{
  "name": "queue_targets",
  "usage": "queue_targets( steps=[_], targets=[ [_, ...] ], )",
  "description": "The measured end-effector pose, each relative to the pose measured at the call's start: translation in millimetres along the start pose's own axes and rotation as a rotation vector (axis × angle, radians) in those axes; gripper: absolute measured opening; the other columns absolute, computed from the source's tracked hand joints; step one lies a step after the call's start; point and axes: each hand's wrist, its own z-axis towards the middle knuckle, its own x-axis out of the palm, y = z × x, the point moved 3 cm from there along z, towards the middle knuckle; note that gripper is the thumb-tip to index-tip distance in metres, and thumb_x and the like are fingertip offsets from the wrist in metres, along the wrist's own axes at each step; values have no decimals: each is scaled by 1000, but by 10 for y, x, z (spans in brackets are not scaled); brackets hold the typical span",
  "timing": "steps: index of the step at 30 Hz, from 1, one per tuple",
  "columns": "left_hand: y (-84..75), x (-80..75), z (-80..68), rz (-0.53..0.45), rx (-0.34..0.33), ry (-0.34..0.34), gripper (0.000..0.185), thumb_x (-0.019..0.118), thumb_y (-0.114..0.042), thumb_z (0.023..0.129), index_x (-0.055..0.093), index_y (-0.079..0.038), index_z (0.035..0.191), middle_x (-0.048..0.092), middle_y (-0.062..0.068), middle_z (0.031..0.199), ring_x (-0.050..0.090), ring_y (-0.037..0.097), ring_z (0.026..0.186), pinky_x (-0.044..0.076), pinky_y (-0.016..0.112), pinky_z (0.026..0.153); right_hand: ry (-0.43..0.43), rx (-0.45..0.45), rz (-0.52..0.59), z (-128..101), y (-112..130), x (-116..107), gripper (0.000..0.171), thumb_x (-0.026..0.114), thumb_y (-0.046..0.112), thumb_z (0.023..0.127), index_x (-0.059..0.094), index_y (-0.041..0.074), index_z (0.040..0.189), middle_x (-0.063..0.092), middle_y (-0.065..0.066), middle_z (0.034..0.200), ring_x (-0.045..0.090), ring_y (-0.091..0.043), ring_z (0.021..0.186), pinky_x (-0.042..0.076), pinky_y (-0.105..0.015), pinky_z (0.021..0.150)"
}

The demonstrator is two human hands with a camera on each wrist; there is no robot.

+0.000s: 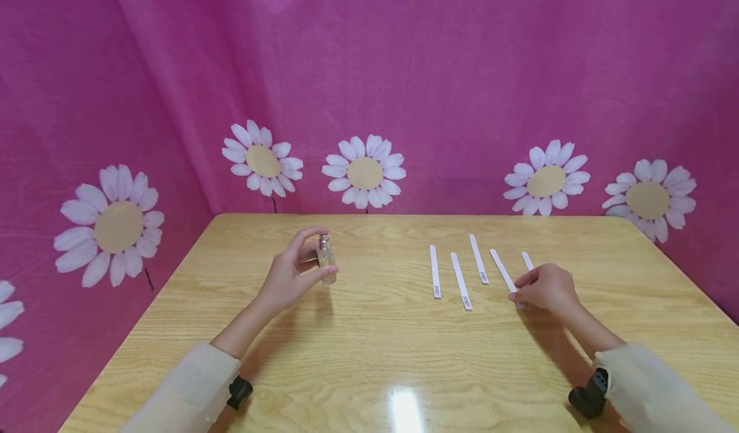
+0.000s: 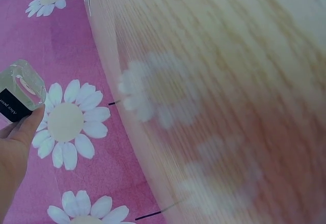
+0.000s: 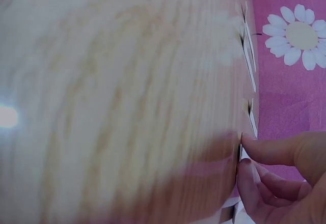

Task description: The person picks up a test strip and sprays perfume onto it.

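Pink fabric backdrop (image 1: 439, 67) with white paper daisies (image 1: 364, 171) wraps the light wooden table (image 1: 369, 356) from 9 through 3 o'clock. Left hand (image 1: 288, 279), at 10 o'clock of table centre, curls fingers and thumb round a small clear glass perfume bottle (image 1: 326, 260) with silver cap, held upright; left wrist view shows a dark label on it. Five narrow white paper test strips (image 1: 460, 280) lie side by side at 2 o'clock. Right hand (image 1: 545, 288) pinches the fourth strip's (image 1: 501, 269) near end against the table, fingertips (image 3: 249, 175) pressed together.
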Motion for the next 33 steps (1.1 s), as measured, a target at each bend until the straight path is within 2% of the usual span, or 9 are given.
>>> queue_targets(
  steps=[6, 13, 21, 26, 33],
  targets=[
    [-6, -17, -1, 1, 10, -3, 60, 75, -3, 81, 46, -11, 133, 69, 21, 112, 68, 32, 101, 58, 38, 90, 50, 58, 54, 18, -12, 4, 32, 85, 19, 67, 71, -4, 85, 68, -1, 64, 56, -10, 61, 45, -22, 52],
    [-21, -25, -25, 6, 18, -12, 60, 75, -3, 80, 47, -10, 132, 69, 22, 112, 69, 31, 99, 58, 38, 88, 46, 60, 65, 0, -1, 2, 35, 84, 18, 67, 71, -5, 89, 68, -4, 68, 56, -14, 66, 43, -23, 54],
    [-10, 16, -17, -15, 14, 7, 58, 74, -3, 82, 46, -11, 133, 68, 23, 111, 68, 30, 100, 58, 38, 90, 60, 60, 127, 0, -20, 25, 36, 81, 13, 66, 69, -8, 93, 68, 4, 61, 57, -3, 55, 46, -21, 53],
    [-30, 33, -5, -22, 8, 17, 58, 72, -4, 83, 45, -11, 134, 68, 24, 113, 67, 32, 102, 57, 40, 92, 75, 79, 197, 11, -27, 42, 39, 80, 9, 66, 66, -10, 97, 67, 6, 61, 59, -2, 53, 50, -19, 52],
    [-14, 44, 1, -10, 9, 23, 58, 72, -6, 85, 45, -13, 135, 69, 22, 111, 67, 30, 102, 57, 36, 92, 116, 106, 233, 11, -14, 74, 33, 76, 5, 64, 69, -9, 92, 61, 6, 58, 56, -4, 52, 52, -20, 50]
  ],
)
